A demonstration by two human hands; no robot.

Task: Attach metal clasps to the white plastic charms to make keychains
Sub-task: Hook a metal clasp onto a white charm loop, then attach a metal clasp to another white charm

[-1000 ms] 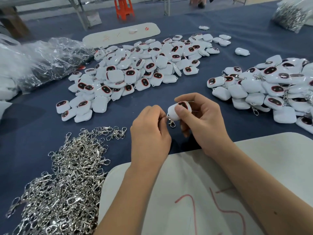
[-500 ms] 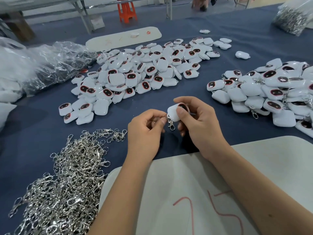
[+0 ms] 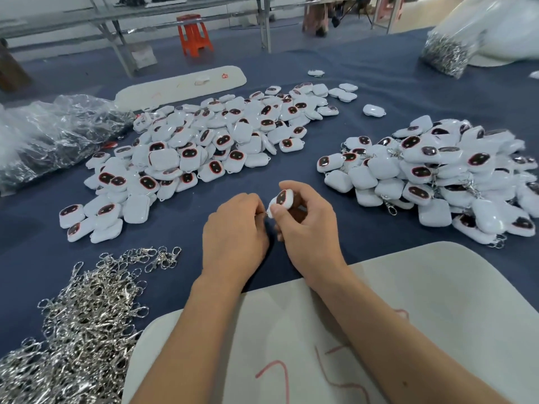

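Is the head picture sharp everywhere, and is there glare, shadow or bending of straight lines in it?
In the head view the hands, left hand and right hand, and the charm look fairly sharp; the bag at the top right corner is smeared; the plastic wrap on the left shows bright glare; soft shadows lie under the forearms on the white board; the table edges curve from the wide lens.

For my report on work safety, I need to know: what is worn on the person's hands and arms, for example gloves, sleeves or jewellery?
Nothing is worn. The left hand and the right hand are bare, without gloves. No ring, watch or bracelet shows on the fingers or wrists. Both forearms are uncovered as far as the picture's lower edge, so no sleeve is in view.
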